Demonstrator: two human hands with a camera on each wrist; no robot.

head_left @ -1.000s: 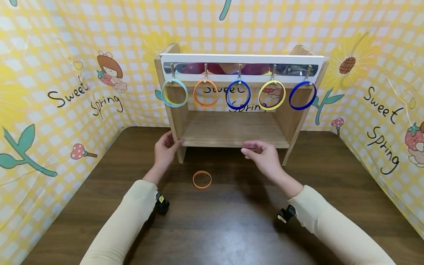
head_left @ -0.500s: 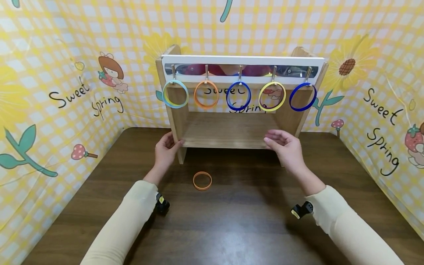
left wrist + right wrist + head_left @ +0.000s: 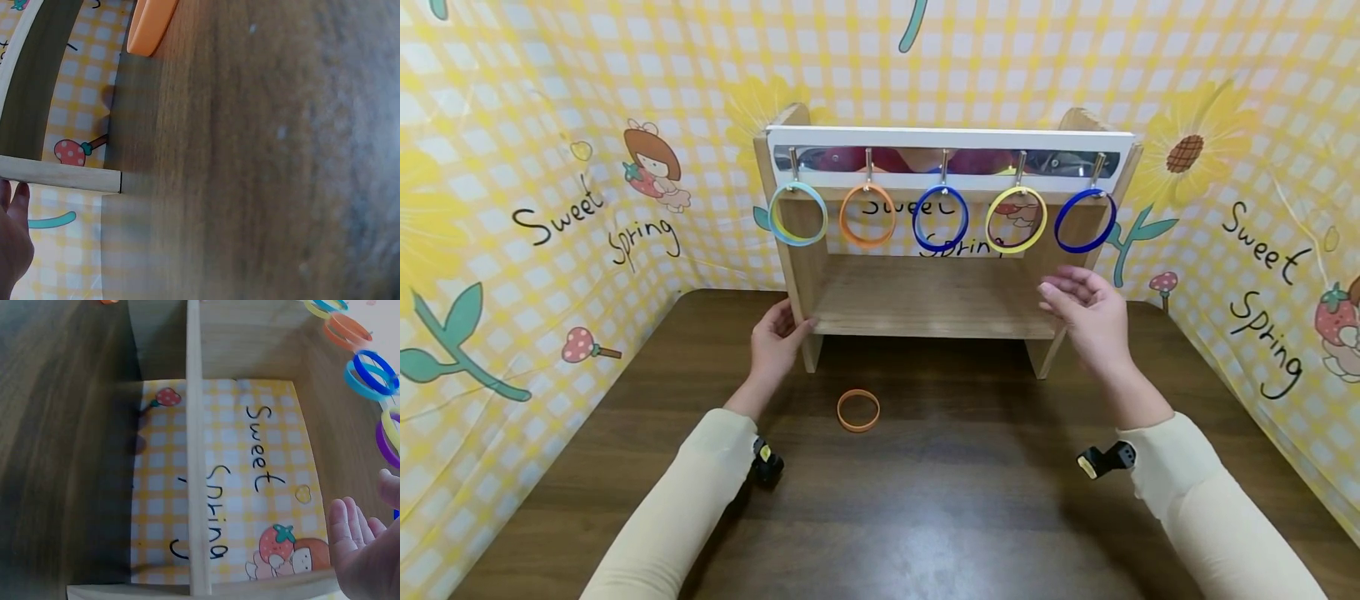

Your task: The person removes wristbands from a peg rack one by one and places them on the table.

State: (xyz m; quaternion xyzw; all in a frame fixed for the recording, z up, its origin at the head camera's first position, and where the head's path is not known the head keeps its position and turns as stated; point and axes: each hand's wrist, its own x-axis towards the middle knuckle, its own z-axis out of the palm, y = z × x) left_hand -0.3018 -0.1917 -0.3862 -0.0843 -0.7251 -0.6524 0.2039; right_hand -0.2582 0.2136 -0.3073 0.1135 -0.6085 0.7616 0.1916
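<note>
My left hand [image 3: 772, 343] grips the left side panel of a wooden shelf [image 3: 925, 292], thumb on its front edge; the left wrist view shows fingertips [image 3: 22, 192] against that panel. Beside the shelf's right panel, my right hand [image 3: 1093, 321] is raised with loosely bent fingers and nothing between them. It is just below a dark blue wristband [image 3: 1071, 249] on the rightmost hook. Other bands hang along the row: yellow [image 3: 1015, 248], blue [image 3: 940, 248], orange [image 3: 867, 245] and light blue [image 3: 797, 242]. An orange wristband [image 3: 858, 429] lies on the table in front of the shelf.
A white rail [image 3: 947, 136] with metal hooks runs across the shelf's upper front. The shelf stands on a dark wooden table [image 3: 910, 508]. Yellow checked cloth [image 3: 700, 75] encloses the back and both sides.
My right hand has moved right and up, from in front of the shelf board to the right panel. The left hand has kept its grip, and the bands have stayed in place.
</note>
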